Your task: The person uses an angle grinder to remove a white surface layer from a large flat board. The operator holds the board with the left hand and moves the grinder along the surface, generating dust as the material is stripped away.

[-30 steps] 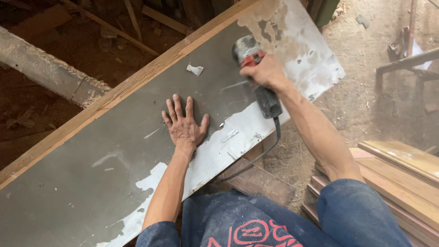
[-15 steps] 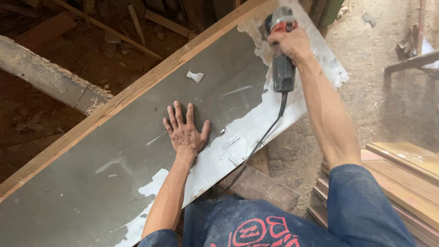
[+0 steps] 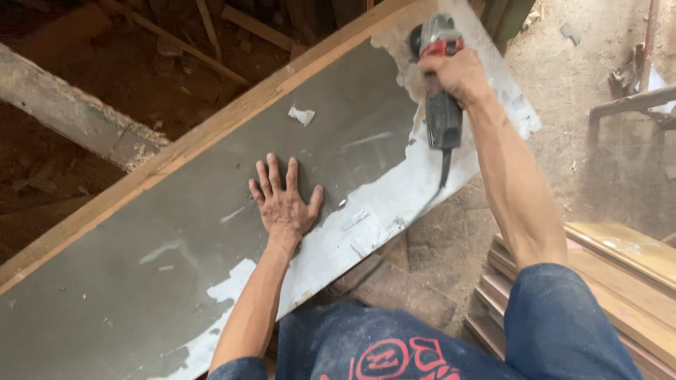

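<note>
Left hand (image 3: 284,203) flat, fingers spread, pressing grey panel (image 3: 176,239), grip released. Right hand (image 3: 454,74) clenched around angle grinder (image 3: 440,77) at panel's far end, over white patch (image 3: 394,204).

A power grinder (image 3: 440,91) on a big grey board (image 3: 176,246).

The grinder is grey and black with a red part near its front. It lies on the far end of the board, with its round head pointing away. A black cord hangs down from its back end. The board is long and flat. It runs slanted from the bottom left up to the top right. Most of it is dull grey. White paint is left along the near edge and at the far end, in patchy, flaky bits. A bare wood strip runs along its far side.
</note>
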